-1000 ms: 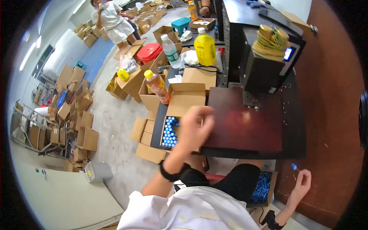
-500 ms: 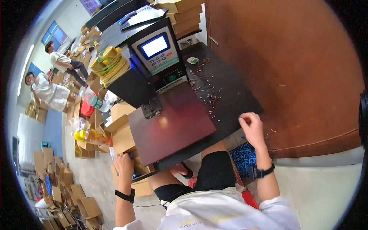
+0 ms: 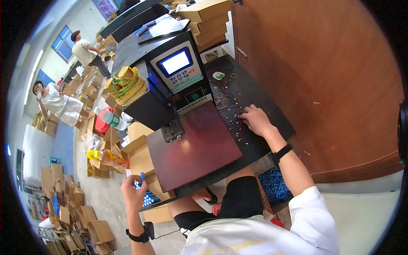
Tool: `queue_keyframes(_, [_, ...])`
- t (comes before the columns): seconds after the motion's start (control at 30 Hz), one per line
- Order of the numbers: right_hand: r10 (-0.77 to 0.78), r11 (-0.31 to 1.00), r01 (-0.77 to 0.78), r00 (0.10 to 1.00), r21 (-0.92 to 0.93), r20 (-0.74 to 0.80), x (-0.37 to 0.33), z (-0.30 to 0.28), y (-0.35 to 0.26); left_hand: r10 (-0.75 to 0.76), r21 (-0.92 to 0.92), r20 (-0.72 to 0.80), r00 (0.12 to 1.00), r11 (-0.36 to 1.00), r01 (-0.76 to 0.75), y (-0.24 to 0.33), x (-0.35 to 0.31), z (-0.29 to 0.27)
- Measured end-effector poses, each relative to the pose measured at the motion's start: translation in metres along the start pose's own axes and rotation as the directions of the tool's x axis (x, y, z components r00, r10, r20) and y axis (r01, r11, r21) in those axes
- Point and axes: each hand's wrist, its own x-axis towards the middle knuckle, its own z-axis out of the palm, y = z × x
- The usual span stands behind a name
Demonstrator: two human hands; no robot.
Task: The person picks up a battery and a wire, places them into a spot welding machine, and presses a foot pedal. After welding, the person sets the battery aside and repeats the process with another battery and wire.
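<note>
My left hand (image 3: pixel 134 191) pinches a blue cylindrical battery cell (image 3: pixel 143 175) upright between thumb and fingers. Just beneath it, several blue cells (image 3: pixel 149 199) lie in an open cardboard box (image 3: pixel 140 159) beside the table. On the black tabletop (image 3: pixel 265 102), my right hand (image 3: pixel 256 120) has its fingers drawn together among small white-tipped pieces with dark red wires (image 3: pixel 231 98); whatever its fingertips hold is hidden. Between my hands lies a dark red board (image 3: pixel 199 148), under the head of a black bench machine (image 3: pixel 159 63) with a lit screen.
Coiled yellow-green wire (image 3: pixel 127 85) sits on the machine. A bin of blue cells (image 3: pixel 276 187) stands below the table's right side, near a brown wooden panel (image 3: pixel 335 85). Bottles (image 3: pixel 108 158) and cartons (image 3: pixel 95 229) fill the left. Two people (image 3: pixel 61 102) stand farther back.
My left hand has lifted slightly out of the box with a blue cell now showing in its fingers. My right hand has moved left and away from me onto the small wired pieces.
</note>
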Motion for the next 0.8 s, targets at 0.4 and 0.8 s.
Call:
queue_keyframes(0.4, [-0.018,0.958,0.031,0.999,0.285,-0.049,-0.010,-0.067,-0.002,-0.112,-0.396,0.103,0.988,0.907,0.144,0.041,-0.005,0.003])
queue_keyframes(0.8, [0.315,0.612,-0.410,0.911,0.676,0.268,-0.051,-0.063,0.007,0.016,-0.606,0.043,0.999,0.795,0.014,0.069,0.006,0.080])
